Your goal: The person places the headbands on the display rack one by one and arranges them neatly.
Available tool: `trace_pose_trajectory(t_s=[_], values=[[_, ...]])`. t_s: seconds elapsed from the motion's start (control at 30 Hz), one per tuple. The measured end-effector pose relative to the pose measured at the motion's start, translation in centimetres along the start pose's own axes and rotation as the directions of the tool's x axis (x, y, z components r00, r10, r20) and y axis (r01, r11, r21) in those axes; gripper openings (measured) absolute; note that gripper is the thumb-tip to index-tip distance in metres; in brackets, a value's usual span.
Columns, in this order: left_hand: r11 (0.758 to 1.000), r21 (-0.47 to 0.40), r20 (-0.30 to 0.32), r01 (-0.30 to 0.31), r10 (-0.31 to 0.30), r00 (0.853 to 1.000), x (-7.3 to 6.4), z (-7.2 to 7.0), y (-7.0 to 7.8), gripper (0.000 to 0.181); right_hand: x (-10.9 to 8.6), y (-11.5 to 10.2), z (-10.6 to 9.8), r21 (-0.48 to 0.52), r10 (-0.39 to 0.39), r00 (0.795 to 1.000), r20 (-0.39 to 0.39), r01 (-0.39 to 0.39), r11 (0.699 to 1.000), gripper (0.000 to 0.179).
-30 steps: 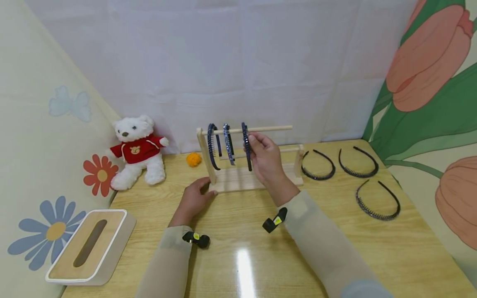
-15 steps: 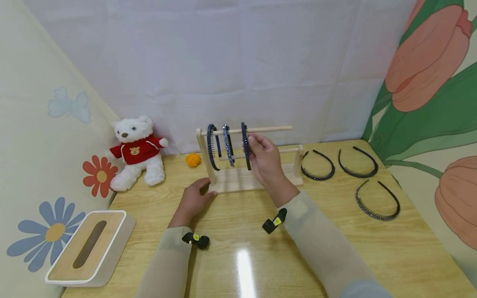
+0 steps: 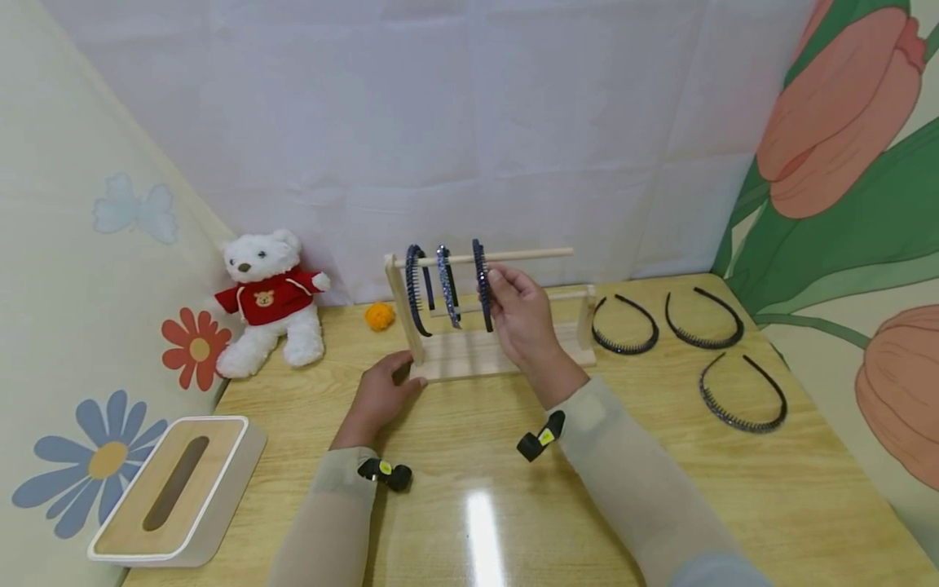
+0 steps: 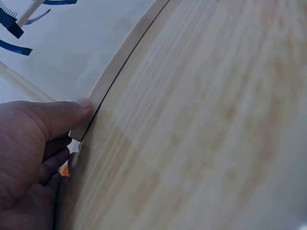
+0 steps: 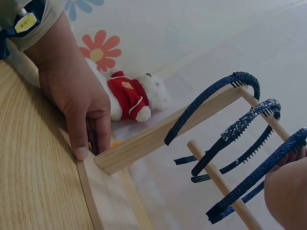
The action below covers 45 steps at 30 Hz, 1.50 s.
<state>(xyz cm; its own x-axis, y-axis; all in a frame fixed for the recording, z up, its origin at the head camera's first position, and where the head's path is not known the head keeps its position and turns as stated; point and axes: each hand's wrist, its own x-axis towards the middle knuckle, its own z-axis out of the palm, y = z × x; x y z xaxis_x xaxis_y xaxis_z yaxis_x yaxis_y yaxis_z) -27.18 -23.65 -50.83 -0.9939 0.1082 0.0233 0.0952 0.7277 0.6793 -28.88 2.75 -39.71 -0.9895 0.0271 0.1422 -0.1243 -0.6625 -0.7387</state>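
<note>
Barely anything's shifted: right hand (image 3: 524,318) pinches a headband (image 3: 481,281) at the rod (image 3: 539,253), left hand (image 3: 381,393) grips the rack (image 3: 465,360); probably best keep bracing and release gently.

Head POV high, wrist POVs close.

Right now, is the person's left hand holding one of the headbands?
No, the left hand grips the near left corner of the wooden stand, low at its base.
</note>
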Motion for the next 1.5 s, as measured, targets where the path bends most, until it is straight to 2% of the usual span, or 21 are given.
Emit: trace_pose_trajectory(t_s=[0.6,0.93,1.5], values=[[1.0,0.007,-0.003,-0.018,0.018,1.0,0.32,0.08,-0.32,0.055,-0.09,0.07,0.03,0.025,-0.003,1.0,0.022,0.002,1.0,0.021],[1.0,0.0,-0.001,-0.009,0.009,1.0,0.3,0.16,-0.39,0.056,-0.16,-0.03,-0.03,-0.007,0.018,1.0,0.02,-0.018,1.0,0.014],[1.0,-0.001,0.001,-0.009,0.009,1.0,0.26,0.11,-0.33,0.056,-0.29,-0.11,0.18,-0.004,0.02,1.0,0.014,-0.02,1.0,0.018]])
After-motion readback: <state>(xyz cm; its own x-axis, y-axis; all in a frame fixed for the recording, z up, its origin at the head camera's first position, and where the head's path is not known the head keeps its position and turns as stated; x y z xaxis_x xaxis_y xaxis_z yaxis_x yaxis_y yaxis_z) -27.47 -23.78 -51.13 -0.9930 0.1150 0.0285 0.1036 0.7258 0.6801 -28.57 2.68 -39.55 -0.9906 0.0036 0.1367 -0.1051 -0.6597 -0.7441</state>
